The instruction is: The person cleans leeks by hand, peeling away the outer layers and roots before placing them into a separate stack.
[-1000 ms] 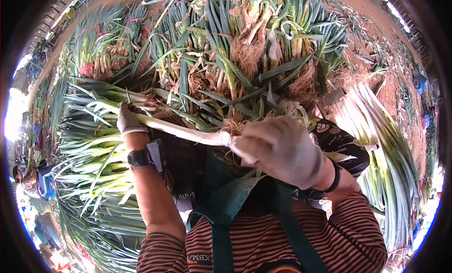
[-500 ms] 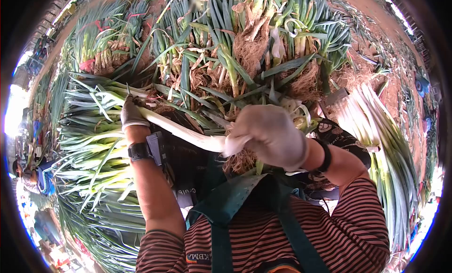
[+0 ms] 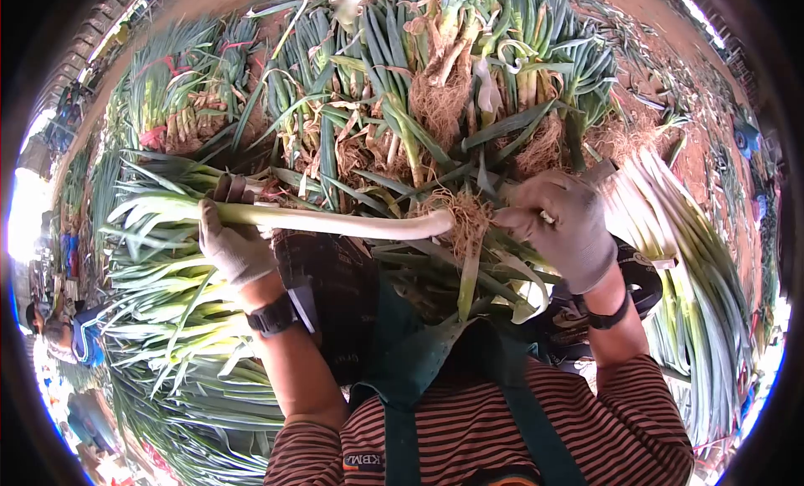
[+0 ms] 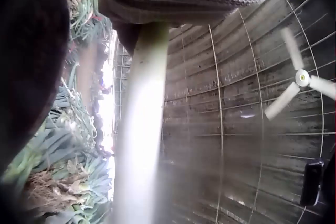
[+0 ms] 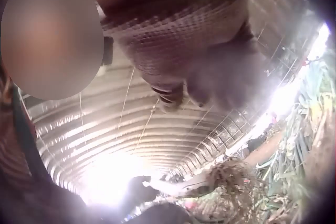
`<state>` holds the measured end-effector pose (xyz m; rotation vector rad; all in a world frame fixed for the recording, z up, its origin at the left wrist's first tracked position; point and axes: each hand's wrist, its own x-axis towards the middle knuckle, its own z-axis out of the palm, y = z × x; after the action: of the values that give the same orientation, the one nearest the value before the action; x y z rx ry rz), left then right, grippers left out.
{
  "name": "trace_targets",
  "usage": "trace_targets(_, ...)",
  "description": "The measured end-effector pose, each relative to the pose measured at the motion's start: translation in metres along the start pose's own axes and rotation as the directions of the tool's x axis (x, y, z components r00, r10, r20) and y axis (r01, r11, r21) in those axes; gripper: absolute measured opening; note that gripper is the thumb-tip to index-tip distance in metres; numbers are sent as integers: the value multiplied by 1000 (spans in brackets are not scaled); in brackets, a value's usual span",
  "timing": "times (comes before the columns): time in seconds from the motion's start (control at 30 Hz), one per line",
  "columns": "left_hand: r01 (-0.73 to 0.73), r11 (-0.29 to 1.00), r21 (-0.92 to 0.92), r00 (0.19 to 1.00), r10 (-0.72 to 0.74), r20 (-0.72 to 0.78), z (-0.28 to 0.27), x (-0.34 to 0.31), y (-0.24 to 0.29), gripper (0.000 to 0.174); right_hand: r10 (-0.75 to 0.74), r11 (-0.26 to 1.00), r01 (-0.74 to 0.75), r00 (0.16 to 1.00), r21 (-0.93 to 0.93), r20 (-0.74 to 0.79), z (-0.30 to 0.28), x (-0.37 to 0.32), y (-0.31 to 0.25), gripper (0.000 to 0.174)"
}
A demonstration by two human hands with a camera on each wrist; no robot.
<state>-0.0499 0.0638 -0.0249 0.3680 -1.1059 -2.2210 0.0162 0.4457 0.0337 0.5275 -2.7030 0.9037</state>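
A long leek (image 3: pixel 360 225), with a white stem and brown roots (image 3: pixel 466 218), lies across the front of the body in the head view. The left hand (image 3: pixel 237 247), in a pale glove, grips its green upper part. In the left wrist view the white stem (image 4: pixel 140 124) extends from below the glove. At the root end is the gloved right hand (image 3: pixel 565 226), fingers curled, one fingertip close to the roots. A small pale spot shows among these fingers; I cannot tell whether it is something held. The right wrist view shows the glove (image 5: pixel 194 61) apart from the stem.
Trimmed leeks (image 3: pixel 670 268) lie stacked at the right. Leafy leeks (image 3: pixel 180 293) spread at the left. Rooted leeks (image 3: pixel 377 75) stand ahead in a heap. Loose leaves (image 3: pixel 502 289) lie over the lap. A fan (image 4: pixel 302 78) hangs overhead.
The right hand has come off the leek's base and moved right, uncovering the roots. The leek has swung nearer to level, its root end further right. The left hand keeps its grip.
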Motion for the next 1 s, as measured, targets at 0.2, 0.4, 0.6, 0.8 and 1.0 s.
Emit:
trace_targets(0.2,-76,983,170,996,69,51,15,-36,39,32,-334,907,320,943,-275,-5,67,35,-26,58)
trace_targets(0.4,-170,977,129,953,130,274,-7,-59,74,46,-54,966,-124,758,225,650,94,52,-24,46)
trace_targets(0.6,-13,1000,-11,936,16,350,-63,-40,61,48,-299,945,164,785,283,542,105,59,-8,55)
trace_targets(0.8,-46,999,-1,948,44,316,-77,-41,49,40,-402,895,355,904,270,146,99,65,-41,65)
trace_targets(1.0,-78,997,24,976,72,204,-80,-41,51,41,-344,928,335,938,166,33,141,70,-67,36)
